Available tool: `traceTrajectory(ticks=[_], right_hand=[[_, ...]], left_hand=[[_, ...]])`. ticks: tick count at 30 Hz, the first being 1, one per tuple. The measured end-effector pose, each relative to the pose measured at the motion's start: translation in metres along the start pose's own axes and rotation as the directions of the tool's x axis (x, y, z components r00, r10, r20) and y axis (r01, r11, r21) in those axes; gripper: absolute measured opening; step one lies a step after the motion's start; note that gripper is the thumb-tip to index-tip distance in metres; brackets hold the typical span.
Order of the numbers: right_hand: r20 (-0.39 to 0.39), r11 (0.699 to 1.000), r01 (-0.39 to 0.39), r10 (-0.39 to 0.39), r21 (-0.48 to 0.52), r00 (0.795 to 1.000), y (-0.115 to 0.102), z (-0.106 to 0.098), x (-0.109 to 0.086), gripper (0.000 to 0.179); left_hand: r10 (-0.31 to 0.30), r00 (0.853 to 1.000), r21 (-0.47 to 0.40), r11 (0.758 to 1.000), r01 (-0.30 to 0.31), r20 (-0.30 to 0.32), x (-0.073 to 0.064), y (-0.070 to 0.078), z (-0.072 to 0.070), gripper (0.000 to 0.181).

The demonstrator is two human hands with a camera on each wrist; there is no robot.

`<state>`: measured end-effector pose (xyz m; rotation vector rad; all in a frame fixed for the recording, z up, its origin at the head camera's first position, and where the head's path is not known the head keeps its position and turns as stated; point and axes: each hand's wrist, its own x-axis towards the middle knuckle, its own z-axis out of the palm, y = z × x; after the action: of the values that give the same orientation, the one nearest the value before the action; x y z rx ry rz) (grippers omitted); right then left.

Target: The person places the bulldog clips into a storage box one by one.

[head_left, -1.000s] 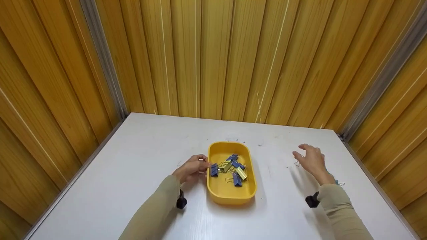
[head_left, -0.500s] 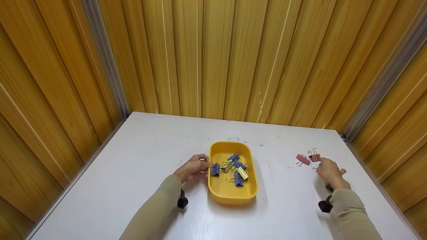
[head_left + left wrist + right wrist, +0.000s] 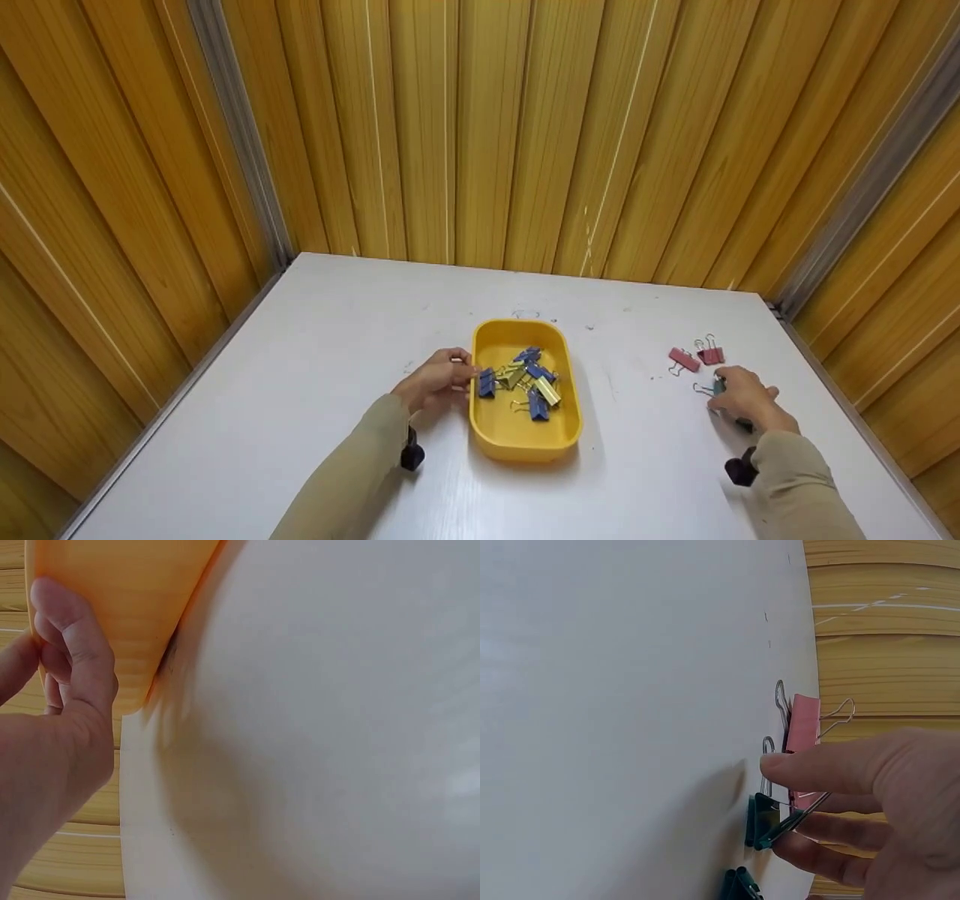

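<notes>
My left hand point(image 3: 436, 380) holds the left wall of a yellow plastic bin point(image 3: 525, 442), its thumb at the rim and curled fingers against the outside in the left wrist view. Blue binder clips point(image 3: 538, 406) and gold binder clips point(image 3: 547, 391) lie loose inside. Over at the right, my right hand point(image 3: 744, 397) has thumb and fingers around a green binder clip point(image 3: 768, 819); its silver handles stick out. Part of that clip is hidden by the hand in the head view.
Two pink binder clips point(image 3: 683, 360) lie just beyond the right hand. Another dark green binder clip point(image 3: 739, 885) sits close to it, partly covered in the head view. A wood-patterned wall point(image 3: 480, 135) borders the white table point(image 3: 360, 315) at the back.
My right hand has moved right and toward me, away from the pink clips, which came into sight. Its fingers have come around the green clip. The left hand stays on the bin.
</notes>
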<state>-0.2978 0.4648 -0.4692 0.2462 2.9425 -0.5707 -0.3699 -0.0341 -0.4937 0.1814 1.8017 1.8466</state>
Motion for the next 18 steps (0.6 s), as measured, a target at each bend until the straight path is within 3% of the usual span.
traceTrajectory(ticks=[4, 11, 18], right_hand=[[0.005, 0.999, 0.037, -0.037, 0.003, 0.999, 0.0022, 0.0006, 0.001, 0.061], [0.072, 0.999, 0.035, -0.038, 0.036, 0.997, 0.0016, -0.0036, -0.0018, 0.063], [0.027, 0.996, 0.082, -0.084, 0.043, 0.996, 0.0006, -0.0022, -0.0044, 0.059]], left_hand=[[0.005, 1.0, 0.0, 1.0, -0.005, 0.001, -0.001, -0.0008, -0.0003, 0.012], [-0.01, 1.0, 0.026, 1.0, 0.011, -0.028, 0.0016, -0.0009, 0.0012, 0.017], [-0.027, 0.999, 0.035, 0.999, 0.028, -0.045, 0.0027, -0.0002, 0.0006, 0.023]])
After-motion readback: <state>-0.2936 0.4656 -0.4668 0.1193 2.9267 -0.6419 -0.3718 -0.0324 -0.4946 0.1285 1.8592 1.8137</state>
